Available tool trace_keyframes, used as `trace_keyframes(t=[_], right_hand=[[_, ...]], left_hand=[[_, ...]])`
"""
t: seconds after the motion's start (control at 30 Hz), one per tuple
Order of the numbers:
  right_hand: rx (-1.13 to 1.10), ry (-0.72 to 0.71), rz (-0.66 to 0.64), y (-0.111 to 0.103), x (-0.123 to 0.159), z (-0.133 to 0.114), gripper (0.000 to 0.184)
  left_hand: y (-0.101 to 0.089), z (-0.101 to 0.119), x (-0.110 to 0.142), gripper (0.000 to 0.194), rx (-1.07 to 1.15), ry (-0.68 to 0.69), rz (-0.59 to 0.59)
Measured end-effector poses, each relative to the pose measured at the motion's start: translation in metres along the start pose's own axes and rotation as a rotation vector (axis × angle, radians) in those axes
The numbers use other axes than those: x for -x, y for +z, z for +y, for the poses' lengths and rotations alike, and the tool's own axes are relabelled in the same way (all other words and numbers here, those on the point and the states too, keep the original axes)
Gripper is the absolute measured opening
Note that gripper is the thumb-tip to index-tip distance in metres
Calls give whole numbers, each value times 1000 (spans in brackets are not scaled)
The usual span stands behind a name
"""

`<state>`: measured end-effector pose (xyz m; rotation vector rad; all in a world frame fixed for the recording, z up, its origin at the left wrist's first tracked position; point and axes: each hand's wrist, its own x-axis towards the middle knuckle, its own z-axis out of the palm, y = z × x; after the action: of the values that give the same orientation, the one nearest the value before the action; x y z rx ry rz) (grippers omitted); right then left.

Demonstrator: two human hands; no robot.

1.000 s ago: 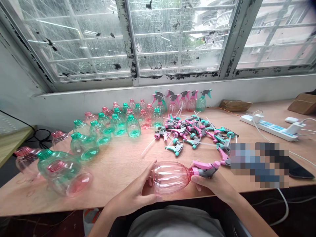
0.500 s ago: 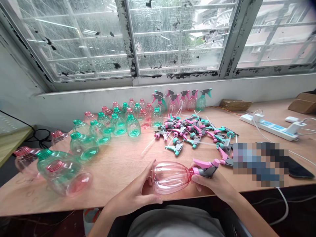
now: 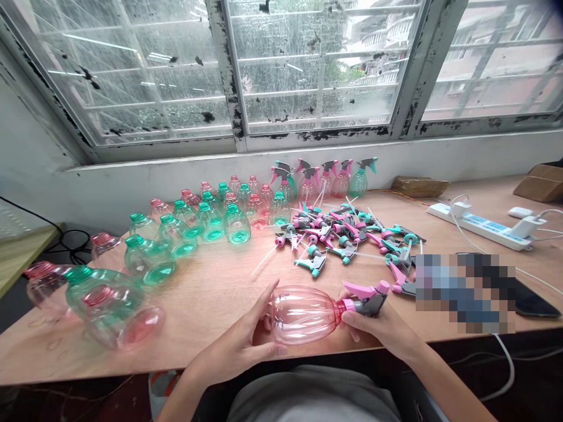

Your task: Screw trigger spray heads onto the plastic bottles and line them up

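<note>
A clear pink spray bottle (image 3: pixel 303 315) lies sideways between my hands, close to the table's front edge. Its pink and grey trigger head (image 3: pixel 367 299) sits on the neck and points right. My left hand (image 3: pixel 253 334) cups the bottle's base, thumb and fingers on either side of it. At the neck, my right hand (image 3: pixel 373 325) grips the collar with the thumb in front; some of its fingers are hidden behind. Beyond the bottle lies a pile of loose trigger heads (image 3: pixel 329 228) in pink, teal and grey, with thin white tubes.
Several open pink and green bottles (image 3: pixel 149 258) stand on the left of the wooden table (image 3: pixel 211 293). Bottles with trigger heads (image 3: pixel 308 187) line the wall. A power strip (image 3: pixel 481 227), a black flat device (image 3: pixel 534 298) and a cardboard box (image 3: pixel 541 183) are on the right.
The bottle and its trigger head have turned very slightly in my hands. Both hands keep nearly the same place and grip.
</note>
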<state>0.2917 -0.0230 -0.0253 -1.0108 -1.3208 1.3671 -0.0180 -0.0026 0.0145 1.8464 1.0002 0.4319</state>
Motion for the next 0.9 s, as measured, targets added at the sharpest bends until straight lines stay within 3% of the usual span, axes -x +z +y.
trace_keyframes(t=[0.13, 0.37, 0.63, 0.8, 0.9], right_hand=[[6, -1, -31, -1, -1, 1, 33], [13, 3, -17, -1, -1, 1, 35], [24, 1, -36, -3, 0, 2, 35], [19, 10, -8, -3, 1, 2, 36], [10, 12, 11, -1, 1, 2, 36]], left_hand=[[-1, 1, -1, 112, 8, 3, -8], [-2, 0, -1, 93, 31, 15, -49], [-1, -3, -1, 96, -15, 31, 4], [-1, -2, -1, 109, 14, 21, -8], [-1, -1, -1, 105, -2, -15, -5]])
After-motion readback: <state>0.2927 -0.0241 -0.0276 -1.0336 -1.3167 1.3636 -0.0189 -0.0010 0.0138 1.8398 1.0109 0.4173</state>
